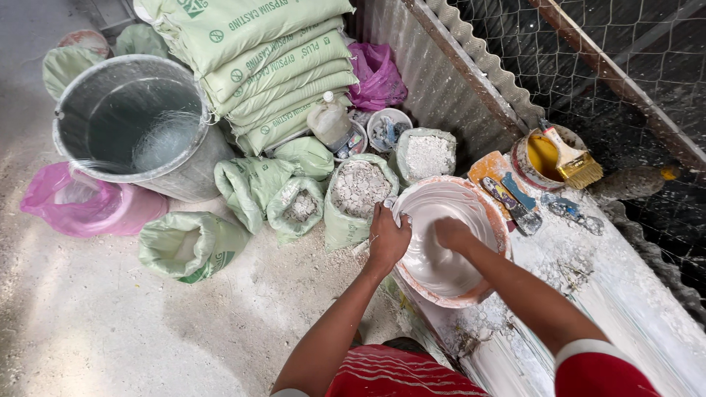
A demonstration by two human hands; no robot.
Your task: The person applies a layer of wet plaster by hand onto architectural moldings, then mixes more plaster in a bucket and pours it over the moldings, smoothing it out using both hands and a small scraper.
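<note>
A wide bowl (471,192) with an orange-stained rim holds smooth white paste and sits on a white-crusted bench (625,294). My left hand (387,237) grips the bowl's near-left rim. My right hand (452,234) is down inside the bowl, fingers closed and pressed into the white paste; I cannot tell whether it holds anything.
Open green sacks of white lumps (358,190) and powder (429,154) stand left of the bowl. Stacked green sacks (272,66) and a large metal bucket (140,125) lie beyond. A yellow-filled pot with a brush (570,158) and scrapers (515,202) rest on the bench. Wire mesh runs along the right.
</note>
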